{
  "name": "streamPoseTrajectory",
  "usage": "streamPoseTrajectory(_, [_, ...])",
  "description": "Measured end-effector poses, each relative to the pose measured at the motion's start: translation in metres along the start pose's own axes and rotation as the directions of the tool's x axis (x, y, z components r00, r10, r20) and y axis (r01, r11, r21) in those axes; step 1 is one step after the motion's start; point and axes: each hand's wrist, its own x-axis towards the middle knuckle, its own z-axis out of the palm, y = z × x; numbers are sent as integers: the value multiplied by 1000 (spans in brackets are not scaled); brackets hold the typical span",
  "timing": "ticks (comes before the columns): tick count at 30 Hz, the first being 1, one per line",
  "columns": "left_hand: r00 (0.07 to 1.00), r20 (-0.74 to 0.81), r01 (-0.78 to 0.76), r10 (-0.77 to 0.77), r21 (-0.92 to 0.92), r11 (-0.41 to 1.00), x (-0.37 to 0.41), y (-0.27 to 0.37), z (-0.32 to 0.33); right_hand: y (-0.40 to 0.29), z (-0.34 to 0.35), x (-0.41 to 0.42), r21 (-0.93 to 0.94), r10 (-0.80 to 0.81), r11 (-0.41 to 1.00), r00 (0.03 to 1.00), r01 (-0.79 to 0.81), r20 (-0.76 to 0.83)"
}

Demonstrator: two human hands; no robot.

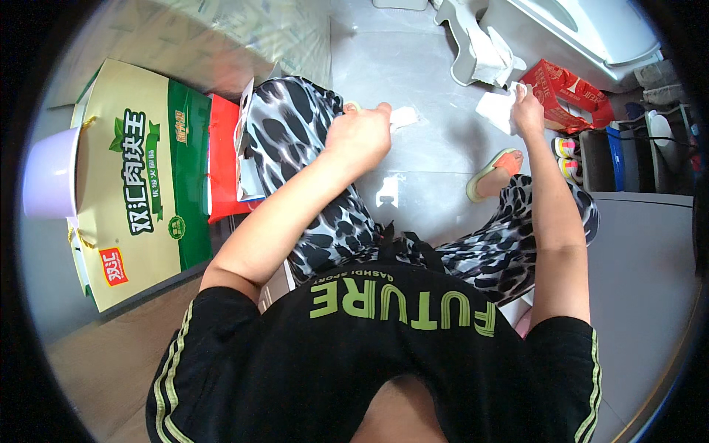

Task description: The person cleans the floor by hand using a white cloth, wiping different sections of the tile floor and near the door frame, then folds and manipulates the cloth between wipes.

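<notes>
In the head view, my left hand [363,135] is curled, and a small folded white tissue [404,118] shows past its thumb side, apparently gripped. It is held out over the grey floor, beside my left knee. My right hand [529,113] reaches out ahead and pinches a larger, crumpled white tissue [496,109]. That tissue hangs at the near left side of an open red paper bag [570,94], which bears writing. Just beyond it, a white plastic step stool [465,61] has white paper or cloth [490,52] draped on it.
A white toilet [626,33] stands at the far right. Sports shoes [566,158] and a rack [598,160] lie along the right. On the left are a green-and-cream carton bag [149,177], a lilac plastic tub [52,174] and a red bag [224,160]. My slippered foot [493,174] rests on the floor.
</notes>
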Motion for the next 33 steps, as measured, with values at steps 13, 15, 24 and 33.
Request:
streamPoseTrajectory(13, [955,67,-285,290,-84,955,98,-1,-62,83,85,7,218,212,934,930,-283,299])
streamPoseTrajectory(15, [980,-81,-193,182,-158,969,120,-27,-66,74,87,12,109,117,985,978,-137,175])
streamPoseTrajectory(24, [988,143,112,-58,-407,907,112,-52,-94,28,140,89,-158,-498,838,850,522,169])
streamPoseTrajectory(33, [954,288,179,-79,-340,923,128,-30,-84,48,258,149,-447,-317,712,817,541,482])
